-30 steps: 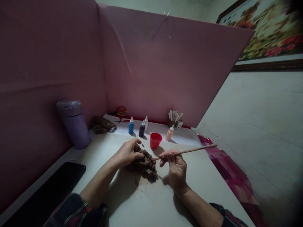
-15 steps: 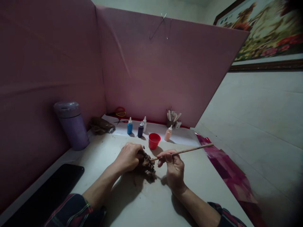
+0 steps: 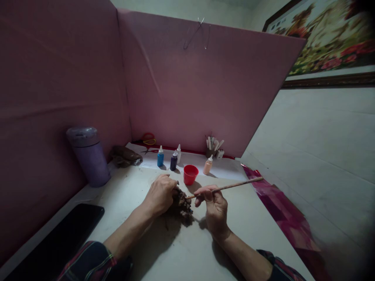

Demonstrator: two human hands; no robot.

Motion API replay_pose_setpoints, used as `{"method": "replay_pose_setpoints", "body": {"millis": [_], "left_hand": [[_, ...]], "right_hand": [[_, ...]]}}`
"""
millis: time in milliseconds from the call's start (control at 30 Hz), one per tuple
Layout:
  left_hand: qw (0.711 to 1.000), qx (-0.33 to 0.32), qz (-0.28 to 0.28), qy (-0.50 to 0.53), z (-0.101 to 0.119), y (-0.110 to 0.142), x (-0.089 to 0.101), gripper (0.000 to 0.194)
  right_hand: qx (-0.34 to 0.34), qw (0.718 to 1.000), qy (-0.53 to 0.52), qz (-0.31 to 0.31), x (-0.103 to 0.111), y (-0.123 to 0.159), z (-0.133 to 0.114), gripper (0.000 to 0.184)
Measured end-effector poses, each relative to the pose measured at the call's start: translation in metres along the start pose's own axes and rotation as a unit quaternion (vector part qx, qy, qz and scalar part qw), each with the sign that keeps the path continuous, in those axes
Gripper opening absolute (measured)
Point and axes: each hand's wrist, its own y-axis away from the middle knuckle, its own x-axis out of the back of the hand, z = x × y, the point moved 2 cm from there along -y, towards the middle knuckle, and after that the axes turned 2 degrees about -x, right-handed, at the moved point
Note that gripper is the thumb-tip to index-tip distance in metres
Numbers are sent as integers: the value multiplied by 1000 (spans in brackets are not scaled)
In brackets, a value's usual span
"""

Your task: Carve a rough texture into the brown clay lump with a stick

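A rough, crumbly brown lump that looks like clay (image 3: 185,212) rests on the white tabletop. Fingers curled, my left hand (image 3: 160,195) grips its left side, and the fingertips are partly hidden behind the lump. My right hand (image 3: 216,208) pinches a thin wooden stick (image 3: 234,185) like a pen. The stick's lower tip touches the upper right part of the lump, while its other end points up to the right. Just behind the lump stands a small red cup (image 3: 190,175).
Blue (image 3: 160,158), dark purple (image 3: 174,162), white and peach (image 3: 208,166) squeeze bottles stand behind the cup. At the back is a holder of tools (image 3: 212,150), with scissors (image 3: 149,150) further left. A purple tumbler (image 3: 92,160) and black phone (image 3: 67,238) occupy the left side.
My left hand has shifted slightly on the lump, its fingers a little further round the back. The right hand and the stick stay almost in place.
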Motion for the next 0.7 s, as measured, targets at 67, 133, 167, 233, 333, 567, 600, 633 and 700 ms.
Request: {"method": "replay_pose_setpoints", "body": {"millis": [67, 133, 167, 233, 333, 567, 600, 633, 700], "left_hand": [[998, 38, -13, 37, -4, 1, 0, 18], [988, 72, -49, 125, -13, 1, 1, 21], [979, 84, -67, 176, -19, 1, 1, 25], [960, 108, -74, 246, -31, 1, 5, 34], [956, 136, -80, 246, -46, 2, 14, 38], [952, 143, -159, 219, -41, 6, 19, 27], [956, 140, -152, 207, -40, 6, 17, 24], [961, 134, -140, 199, -40, 6, 16, 21], [967, 120, -121, 190, -40, 6, 14, 17]], "right_hand": [[1, 1000, 0, 2, 0, 0, 0, 27], [3, 1000, 2, 2, 1, 0, 0, 27], [3, 1000, 3, 2, 1, 0, 0, 28], [3, 1000, 3, 2, 2, 0, 1, 28], [3, 1000, 1, 1, 3, 1, 2, 27], [3, 1000, 0, -3, 2, 0, 2, 27], [2, 1000, 1, -3, 2, 0, 2, 27], [1, 1000, 3, -2, 2, -1, 1, 27], [0, 1000, 6, -3, 2, -1, 1, 27]]}}
